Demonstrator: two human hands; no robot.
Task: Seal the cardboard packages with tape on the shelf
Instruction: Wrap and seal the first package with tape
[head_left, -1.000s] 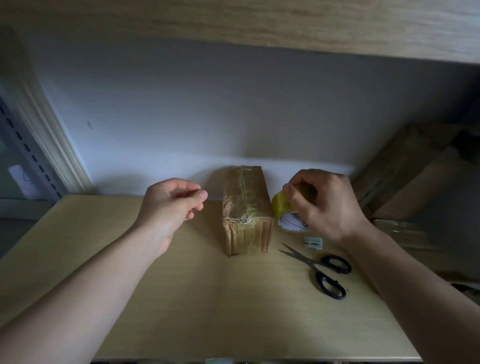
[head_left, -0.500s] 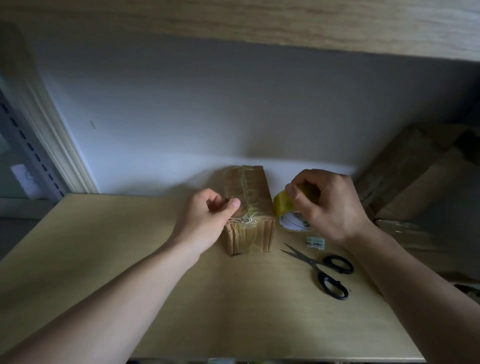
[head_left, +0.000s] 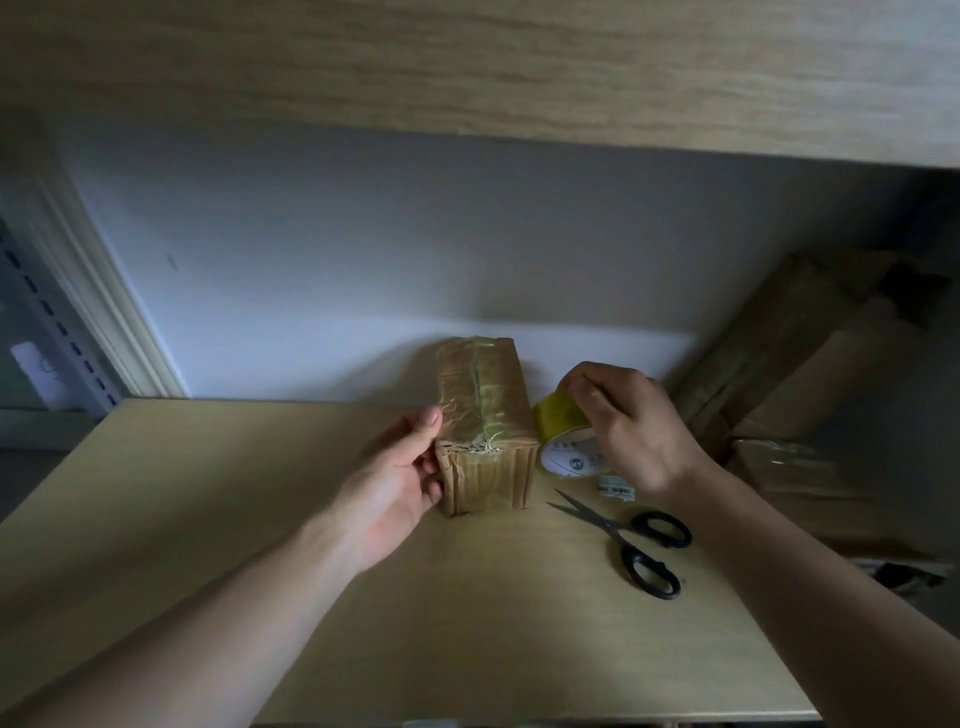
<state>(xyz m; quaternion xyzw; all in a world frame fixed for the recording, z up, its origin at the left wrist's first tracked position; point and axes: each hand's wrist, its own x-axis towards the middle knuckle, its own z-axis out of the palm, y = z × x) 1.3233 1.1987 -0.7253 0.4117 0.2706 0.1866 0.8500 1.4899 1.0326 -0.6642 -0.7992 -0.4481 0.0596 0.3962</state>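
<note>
Near the back of the wooden shelf (head_left: 208, 519), close to the pale wall (head_left: 363, 270), stands a small cardboard box (head_left: 485, 441), its top already covered with shiny, wrinkled tape and its near end showing ribbed cardboard. Against the box's left side lies the left hand (head_left: 400, 483), palm turned toward the box, thumb up at the top edge and fingers curved round the near left corner, holding it. Just right of the box, touching or nearly touching it, a roll of yellowish tape (head_left: 563, 441) stands on its edge with its white printed core facing the camera. Over it comes the right hand (head_left: 634, 426), fingertips pinching the top of the roll. Beside the roll, partly under the right wrist, lies a small pale object (head_left: 616, 488), too small to make out. Black-handled scissors (head_left: 631, 540) lie flat on the shelf in front of the roll, blades closed and pointing toward the box. At the far right, larger cardboard boxes (head_left: 810, 374) lean in shadow. Another wooden board (head_left: 467, 67) runs overhead.
</note>
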